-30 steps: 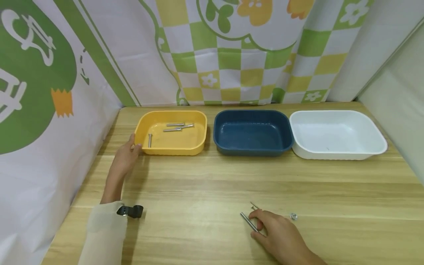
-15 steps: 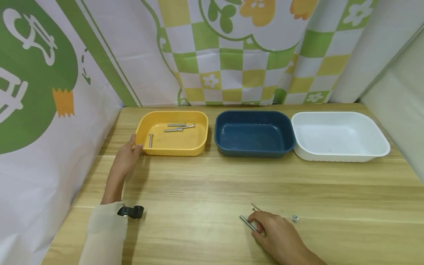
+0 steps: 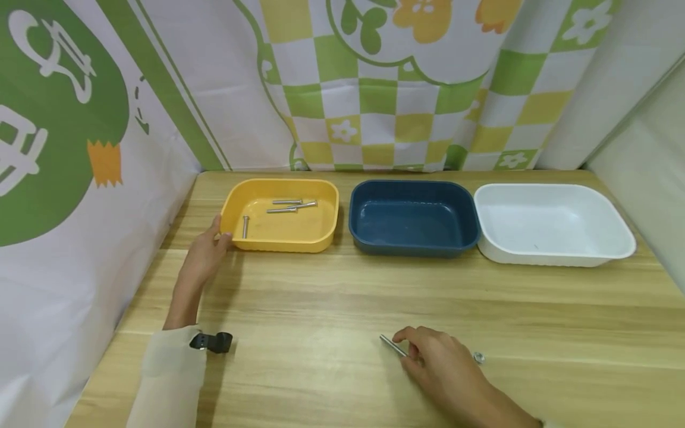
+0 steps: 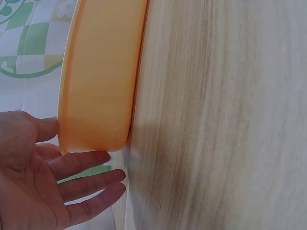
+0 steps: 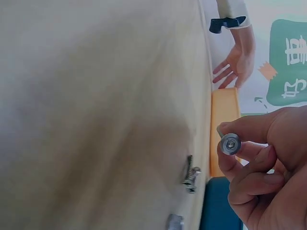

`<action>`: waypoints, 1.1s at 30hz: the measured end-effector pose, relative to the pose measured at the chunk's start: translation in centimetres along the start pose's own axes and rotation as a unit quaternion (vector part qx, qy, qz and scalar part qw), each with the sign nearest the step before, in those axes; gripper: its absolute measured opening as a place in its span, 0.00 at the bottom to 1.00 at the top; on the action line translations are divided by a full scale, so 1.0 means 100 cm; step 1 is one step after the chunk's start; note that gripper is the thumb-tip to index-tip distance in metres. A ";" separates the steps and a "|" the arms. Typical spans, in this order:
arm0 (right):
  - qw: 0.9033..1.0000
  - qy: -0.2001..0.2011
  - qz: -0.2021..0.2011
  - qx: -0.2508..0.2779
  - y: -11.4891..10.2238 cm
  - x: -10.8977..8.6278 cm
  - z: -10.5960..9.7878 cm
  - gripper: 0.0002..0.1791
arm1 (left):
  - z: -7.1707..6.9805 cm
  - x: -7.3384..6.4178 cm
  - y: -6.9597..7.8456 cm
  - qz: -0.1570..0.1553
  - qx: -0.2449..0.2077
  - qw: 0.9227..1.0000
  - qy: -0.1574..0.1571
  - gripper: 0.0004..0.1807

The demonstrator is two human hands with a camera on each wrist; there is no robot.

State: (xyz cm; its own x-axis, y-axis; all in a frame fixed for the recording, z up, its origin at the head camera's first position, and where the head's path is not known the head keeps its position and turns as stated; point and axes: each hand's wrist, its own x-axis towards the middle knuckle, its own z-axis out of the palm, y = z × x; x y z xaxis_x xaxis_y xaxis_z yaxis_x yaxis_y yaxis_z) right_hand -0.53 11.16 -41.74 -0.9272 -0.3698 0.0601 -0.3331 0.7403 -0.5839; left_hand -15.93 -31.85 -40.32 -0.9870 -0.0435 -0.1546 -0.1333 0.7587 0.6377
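My right hand (image 3: 446, 368) pinches a metal bolt (image 3: 393, 345) between thumb and forefinger, above the table. Its round head with a socket (image 5: 230, 143) faces the camera in the right wrist view. My left hand (image 4: 36, 175) holds the near left corner of the yellow tray (image 3: 283, 245), thumb at the rim and fingers against its end wall. Inside that tray lie several bolts (image 3: 282, 210), one of them apart near the left end. Small screws (image 5: 190, 177) lie on the table beneath my right hand; in the head view the hand hides them.
A hex nut (image 3: 478, 358) lies on the table right of my right hand. The dark blue tray (image 3: 414, 246) stands right of the yellow one, and the white tray (image 3: 556, 260) touches or nearly touches its right side. A patterned cloth (image 3: 374, 119) hangs behind the trays.
My right hand has shifted slightly left and away from me with the bolt, now covering the small screws in the head view. My left hand stays at the yellow tray.
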 end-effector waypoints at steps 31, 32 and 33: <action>0.996 -0.002 -0.076 0.042 -0.023 0.161 -0.038 0.14 | 0.002 0.002 -0.001 0.011 -0.005 1.000 0.013 0.35; 0.996 -0.006 -0.076 0.042 -0.023 0.164 -0.037 0.14 | 0.001 0.002 -0.001 0.008 -0.003 1.000 0.013 0.35; 0.996 -0.010 -0.076 0.044 -0.025 0.168 -0.035 0.14 | 0.001 0.001 -0.001 0.006 -0.001 1.000 0.014 0.34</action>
State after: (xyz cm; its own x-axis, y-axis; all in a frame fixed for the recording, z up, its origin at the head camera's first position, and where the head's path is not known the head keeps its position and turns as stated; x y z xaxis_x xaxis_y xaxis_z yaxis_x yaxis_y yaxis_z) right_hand -15.85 5.11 -36.43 -0.8633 -0.4856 0.1375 -0.4521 0.6230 -0.6384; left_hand -16.02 -31.91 -40.49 -0.9906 -0.0527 -0.1262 -0.1220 0.7576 0.6412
